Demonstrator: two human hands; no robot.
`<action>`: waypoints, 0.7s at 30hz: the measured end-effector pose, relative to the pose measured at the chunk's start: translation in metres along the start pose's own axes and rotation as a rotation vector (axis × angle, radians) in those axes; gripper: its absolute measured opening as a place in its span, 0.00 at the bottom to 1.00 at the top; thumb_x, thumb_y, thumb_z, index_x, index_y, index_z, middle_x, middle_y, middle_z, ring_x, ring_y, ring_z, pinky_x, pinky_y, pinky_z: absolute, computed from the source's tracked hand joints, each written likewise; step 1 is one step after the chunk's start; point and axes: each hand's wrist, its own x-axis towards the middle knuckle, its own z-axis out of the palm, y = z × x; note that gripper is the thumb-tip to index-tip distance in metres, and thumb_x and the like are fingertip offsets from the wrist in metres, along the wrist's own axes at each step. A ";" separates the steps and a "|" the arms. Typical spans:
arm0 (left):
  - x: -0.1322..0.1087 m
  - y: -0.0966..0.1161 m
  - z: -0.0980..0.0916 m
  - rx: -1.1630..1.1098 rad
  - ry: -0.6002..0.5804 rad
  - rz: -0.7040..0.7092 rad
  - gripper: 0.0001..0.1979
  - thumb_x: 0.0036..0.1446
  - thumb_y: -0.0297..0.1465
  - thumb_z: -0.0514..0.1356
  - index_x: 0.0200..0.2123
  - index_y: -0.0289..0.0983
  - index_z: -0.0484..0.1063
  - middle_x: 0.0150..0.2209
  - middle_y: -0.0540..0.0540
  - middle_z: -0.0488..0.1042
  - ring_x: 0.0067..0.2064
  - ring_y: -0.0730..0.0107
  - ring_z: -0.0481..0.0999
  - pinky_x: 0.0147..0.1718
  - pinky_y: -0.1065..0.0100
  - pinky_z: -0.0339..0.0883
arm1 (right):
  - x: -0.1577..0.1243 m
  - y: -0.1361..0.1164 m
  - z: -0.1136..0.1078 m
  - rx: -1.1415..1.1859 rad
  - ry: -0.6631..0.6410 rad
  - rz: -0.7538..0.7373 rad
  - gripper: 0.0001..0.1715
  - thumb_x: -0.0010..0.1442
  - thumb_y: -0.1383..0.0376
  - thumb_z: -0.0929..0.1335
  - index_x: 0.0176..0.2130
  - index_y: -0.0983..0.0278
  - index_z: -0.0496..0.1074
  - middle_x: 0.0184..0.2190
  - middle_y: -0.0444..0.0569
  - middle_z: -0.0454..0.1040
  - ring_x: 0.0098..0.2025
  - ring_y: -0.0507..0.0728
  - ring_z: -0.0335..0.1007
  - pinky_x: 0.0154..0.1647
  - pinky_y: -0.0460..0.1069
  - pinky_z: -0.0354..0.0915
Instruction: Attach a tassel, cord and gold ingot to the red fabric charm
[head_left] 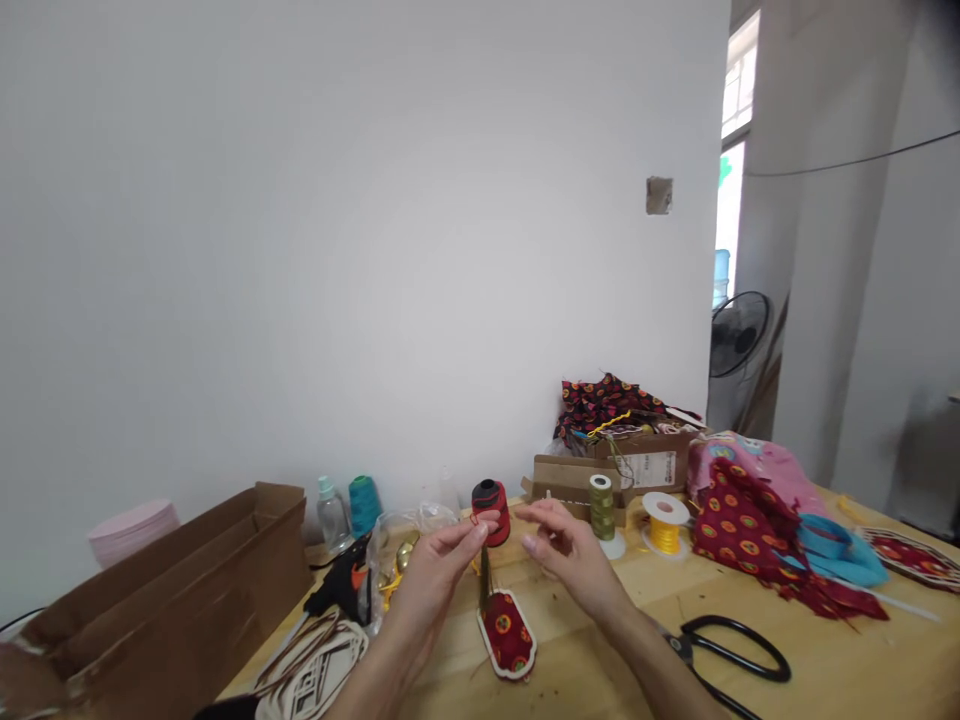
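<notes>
My left hand [442, 565] is closed in a pinch, thumb against forefinger. Just below its fingertips hangs an olive-green bundle of threads [486, 572], and a bit of red thread shows at the fingertips. The bundle runs down to a dark red patterned fabric piece [508, 632] with a scalloped white border, low in front of me over the table. To the right, my right hand [566, 555] has its thumb and forefinger apart, pointing toward the left hand; I see nothing between them. Behind the hands stands a red and black thread cone [491, 510].
Black-handled scissors [735, 650] lie at front right. An olive thread spool [601, 508], a yellow cord spool [664, 525] and red patterned cloth [750, 530] are on the right. A long cardboard box [195, 600], a teal thread cone [364, 505] and a clear bottle [332, 515] stand left.
</notes>
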 end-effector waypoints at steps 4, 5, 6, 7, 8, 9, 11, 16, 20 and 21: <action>0.002 -0.002 0.013 -0.048 -0.072 -0.014 0.11 0.45 0.32 0.61 0.32 0.34 0.76 0.42 0.39 0.74 0.48 0.57 0.66 0.50 0.61 0.53 | 0.001 -0.019 0.000 -0.078 -0.232 -0.056 0.14 0.49 0.58 0.66 0.30 0.66 0.75 0.23 0.44 0.62 0.25 0.49 0.53 0.24 0.44 0.52; 0.003 -0.003 0.017 -0.078 -0.092 -0.028 0.11 0.44 0.32 0.61 0.32 0.33 0.76 0.41 0.39 0.75 0.48 0.57 0.67 0.49 0.62 0.54 | 0.002 -0.021 0.002 -0.073 -0.246 -0.044 0.15 0.49 0.57 0.66 0.26 0.67 0.74 0.20 0.42 0.60 0.24 0.49 0.52 0.23 0.43 0.51; 0.004 -0.003 0.021 -0.112 -0.105 -0.043 0.11 0.44 0.32 0.61 0.32 0.33 0.76 0.40 0.39 0.75 0.47 0.58 0.67 0.48 0.63 0.55 | 0.004 -0.022 0.004 -0.057 -0.252 -0.025 0.17 0.48 0.56 0.66 0.22 0.68 0.74 0.18 0.41 0.58 0.23 0.48 0.50 0.22 0.43 0.50; 0.004 -0.003 0.024 -0.142 -0.114 -0.062 0.11 0.44 0.32 0.62 0.33 0.33 0.76 0.38 0.39 0.76 0.46 0.59 0.68 0.46 0.64 0.57 | 0.005 -0.023 0.005 -0.034 -0.252 0.000 0.19 0.47 0.55 0.66 0.19 0.69 0.72 0.16 0.40 0.55 0.22 0.48 0.49 0.21 0.43 0.49; 0.004 -0.003 0.026 -0.168 -0.118 -0.082 0.12 0.44 0.32 0.62 0.33 0.32 0.76 0.37 0.39 0.76 0.44 0.59 0.70 0.45 0.64 0.58 | 0.005 -0.023 0.006 -0.010 -0.251 0.026 0.21 0.47 0.54 0.66 0.17 0.69 0.71 0.15 0.40 0.53 0.21 0.47 0.47 0.20 0.43 0.48; 0.004 -0.003 0.028 -0.190 -0.110 -0.096 0.12 0.44 0.32 0.62 0.33 0.33 0.76 0.36 0.40 0.77 0.42 0.61 0.71 0.44 0.65 0.59 | 0.006 -0.022 0.006 0.007 -0.250 0.045 0.22 0.46 0.53 0.66 0.17 0.70 0.70 0.15 0.39 0.53 0.21 0.47 0.47 0.20 0.43 0.47; 0.002 -0.004 0.027 -0.231 -0.053 -0.102 0.13 0.44 0.33 0.62 0.35 0.34 0.75 0.36 0.42 0.77 0.41 0.64 0.71 0.41 0.67 0.60 | 0.006 -0.021 0.003 0.008 -0.240 0.061 0.24 0.48 0.52 0.65 0.18 0.70 0.71 0.15 0.39 0.53 0.20 0.47 0.46 0.19 0.43 0.46; -0.017 -0.022 0.021 -0.242 0.100 -0.131 0.10 0.42 0.35 0.63 0.22 0.33 0.75 0.17 0.50 0.73 0.21 0.78 0.69 0.24 0.78 0.61 | 0.000 -0.017 -0.007 -0.053 -0.129 0.050 0.21 0.49 0.55 0.65 0.17 0.68 0.70 0.15 0.40 0.53 0.20 0.47 0.46 0.20 0.44 0.46; -0.035 -0.040 0.032 -0.481 -0.160 -0.517 0.16 0.47 0.39 0.58 0.31 0.31 0.75 0.29 0.42 0.77 0.31 0.69 0.74 0.31 0.71 0.64 | -0.016 -0.014 -0.005 -0.290 -0.112 -0.078 0.11 0.51 0.63 0.66 0.22 0.65 0.73 0.19 0.43 0.63 0.25 0.50 0.56 0.26 0.44 0.52; -0.037 -0.044 0.035 -0.574 -0.209 -0.575 0.15 0.49 0.39 0.57 0.33 0.33 0.74 0.33 0.42 0.77 0.35 0.67 0.74 0.35 0.69 0.64 | -0.022 -0.013 -0.004 -0.383 -0.118 -0.124 0.09 0.52 0.64 0.65 0.25 0.63 0.74 0.21 0.44 0.66 0.27 0.51 0.58 0.27 0.45 0.53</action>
